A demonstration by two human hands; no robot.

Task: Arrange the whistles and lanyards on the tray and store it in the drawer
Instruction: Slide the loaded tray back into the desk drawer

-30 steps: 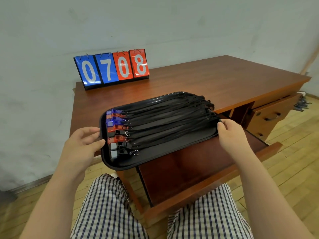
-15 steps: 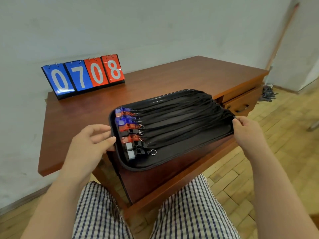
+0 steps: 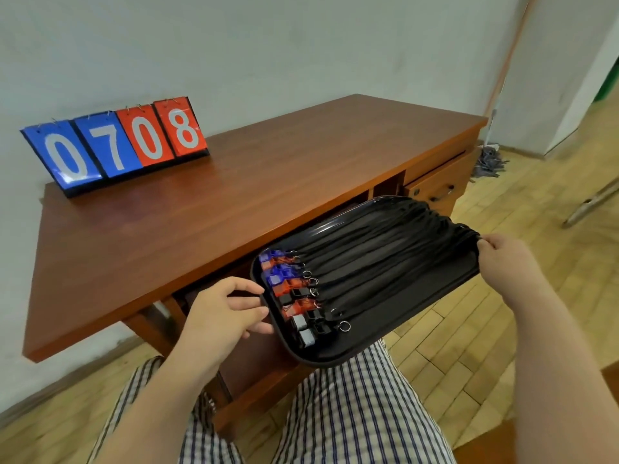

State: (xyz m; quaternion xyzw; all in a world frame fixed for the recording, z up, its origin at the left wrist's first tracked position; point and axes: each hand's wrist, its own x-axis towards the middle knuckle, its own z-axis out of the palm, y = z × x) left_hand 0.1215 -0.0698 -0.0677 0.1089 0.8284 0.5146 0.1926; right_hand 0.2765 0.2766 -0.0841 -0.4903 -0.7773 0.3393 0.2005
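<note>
A black tray (image 3: 338,354) hangs in the air in front of the wooden desk (image 3: 234,195), over the open centre drawer (image 3: 268,393). Along the tray's left side lies a row of several whistles (image 3: 288,289) in blue, red, black and grey. Their black lanyards (image 3: 395,252) stretch rightward across the tray. My left hand (image 3: 224,316) grips the tray's left rim with fingers curled over the edge. My right hand (image 3: 505,262) holds the right rim, pinching it beside the lanyard ends.
A flip scoreboard (image 3: 117,145) reading 0708 stands at the desk's back left. A side drawer (image 3: 435,185) with a dark handle is at the desk's right. A mop head (image 3: 489,162) lies on the wooden floor by the wall. My checked shorts (image 3: 335,413) are below.
The tray has come off the desk top, moving right and toward me, lower over the open drawer. Both hands kept their hold on its rims.
</note>
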